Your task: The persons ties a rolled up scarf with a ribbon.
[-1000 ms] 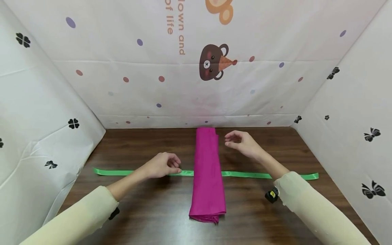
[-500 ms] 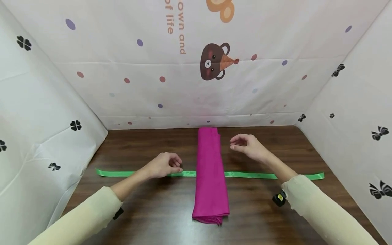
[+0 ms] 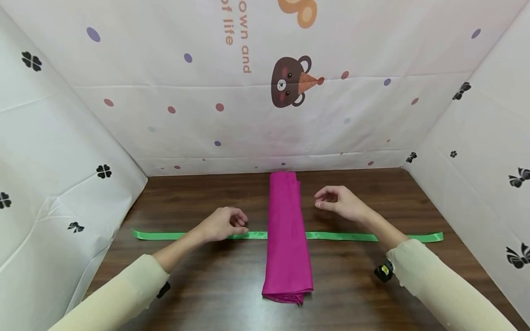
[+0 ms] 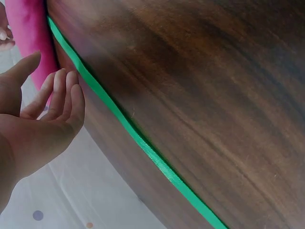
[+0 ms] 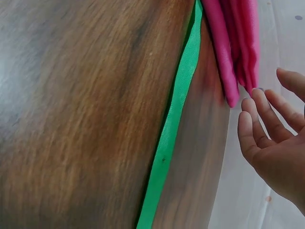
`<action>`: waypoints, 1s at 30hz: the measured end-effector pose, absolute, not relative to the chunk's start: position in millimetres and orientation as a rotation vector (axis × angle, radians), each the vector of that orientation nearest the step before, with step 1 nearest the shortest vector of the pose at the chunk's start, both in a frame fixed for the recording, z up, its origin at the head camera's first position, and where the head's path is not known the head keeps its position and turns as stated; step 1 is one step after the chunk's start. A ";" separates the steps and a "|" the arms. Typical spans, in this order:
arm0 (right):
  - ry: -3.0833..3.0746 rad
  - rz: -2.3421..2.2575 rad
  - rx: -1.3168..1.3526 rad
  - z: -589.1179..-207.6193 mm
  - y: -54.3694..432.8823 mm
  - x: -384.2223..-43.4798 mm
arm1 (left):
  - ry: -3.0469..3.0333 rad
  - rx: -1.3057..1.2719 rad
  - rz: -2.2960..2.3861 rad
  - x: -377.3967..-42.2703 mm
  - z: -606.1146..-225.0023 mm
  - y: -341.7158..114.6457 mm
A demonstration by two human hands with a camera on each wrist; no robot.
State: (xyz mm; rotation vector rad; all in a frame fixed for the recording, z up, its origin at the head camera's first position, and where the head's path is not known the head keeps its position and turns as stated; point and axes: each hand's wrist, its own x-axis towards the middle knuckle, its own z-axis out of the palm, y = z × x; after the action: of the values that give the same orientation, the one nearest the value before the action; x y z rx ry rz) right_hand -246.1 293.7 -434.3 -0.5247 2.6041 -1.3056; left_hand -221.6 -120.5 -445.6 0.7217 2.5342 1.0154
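A folded magenta cloth (image 3: 286, 239) lies lengthwise on the table, forming a long narrow strip from the back edge toward the front. Under it, crosswise, runs a flat green ribbon (image 3: 339, 236) whose ends reach out to both sides. My left hand (image 3: 223, 224) hovers left of the cloth, over the ribbon, its fingers loosely bent around nothing. To the right of the cloth and farther back, my right hand (image 3: 341, 202) is likewise relaxed, apart from cloth and ribbon. Both wrist views show the hands holding nothing. The cloth hides the ribbon's middle.
The dark wood table (image 3: 198, 285) is bounded by a white printed backdrop (image 3: 182, 128) at the back and by white sheets on the left and right. A small black device (image 3: 384, 271) is strapped under my right wrist.
The head view has shifted slightly, so cloth and ribbon appear a little farther right. My right hand has drawn slightly away from the cloth and toward me; the left stays about where it was.
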 end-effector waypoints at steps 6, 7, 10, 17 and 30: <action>2.563 -1.276 -0.522 -437.9 302.2 -245.1 | 2.546 0.748 1.011 -225.0 -446.9 -118.0; 2.561 -1.271 -0.528 -437.9 303.8 -245.0 | 2.548 0.751 1.012 -226.1 -446.8 -117.3; 2.569 -1.243 -0.538 -438.1 308.0 -244.8 | 2.557 0.766 1.005 -229.0 -446.3 -116.2; 2.570 -1.143 -0.583 -445.2 317.2 -237.5 | 2.555 0.778 0.982 -229.9 -451.6 -116.2; 2.529 -1.052 -0.709 -452.4 324.6 -225.4 | 2.558 0.793 0.942 -227.9 -457.7 -118.9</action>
State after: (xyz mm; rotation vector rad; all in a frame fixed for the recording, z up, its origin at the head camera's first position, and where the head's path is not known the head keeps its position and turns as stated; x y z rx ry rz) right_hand -225.4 324.6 -452.4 -0.7088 2.5285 -1.0524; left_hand -227.9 -118.9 -457.7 0.7926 2.5579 0.9424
